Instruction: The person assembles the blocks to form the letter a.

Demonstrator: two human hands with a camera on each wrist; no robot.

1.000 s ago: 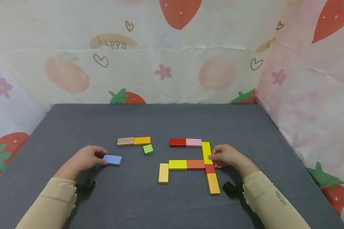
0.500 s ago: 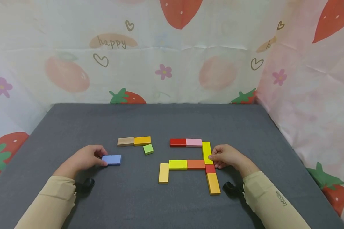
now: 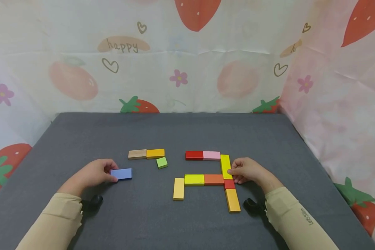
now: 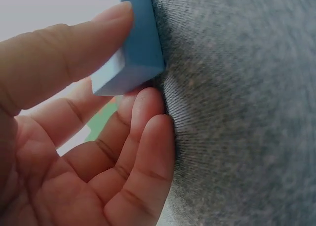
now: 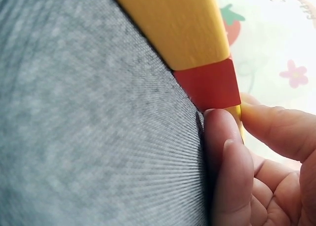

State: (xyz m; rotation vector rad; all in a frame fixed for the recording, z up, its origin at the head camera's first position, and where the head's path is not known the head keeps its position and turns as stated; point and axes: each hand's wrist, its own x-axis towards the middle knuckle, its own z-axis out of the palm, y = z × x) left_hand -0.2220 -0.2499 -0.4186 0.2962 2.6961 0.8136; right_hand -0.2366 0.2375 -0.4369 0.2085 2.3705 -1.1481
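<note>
My left hand (image 3: 95, 173) pinches the left end of a flat blue block (image 3: 123, 174) between thumb and fingers. The left wrist view shows the thumb (image 4: 106, 31) on one face of it, with the block's lower edge close to the grey cloth. On the right, my right hand (image 3: 250, 171) has its thumb on the edge of an upright yellow block (image 3: 225, 165) and curled fingertips at its side. A small red block (image 5: 210, 83) sits right by those fingertips, and an orange-yellow block (image 3: 232, 200) follows below it.
An orange block (image 3: 214, 180), a yellow block (image 3: 194, 180) and a pale yellow block (image 3: 178, 189) run leftward. Above lie pink (image 3: 211, 156) and red (image 3: 194, 155) blocks. Wood-coloured (image 3: 137, 154), amber (image 3: 155, 153) and green (image 3: 161, 163) blocks lie left of these on grey cloth (image 3: 143, 222).
The blue block has turned slightly, its right end swinging away from me, and shifted a little left with my left hand. My right hand stays in place.
</note>
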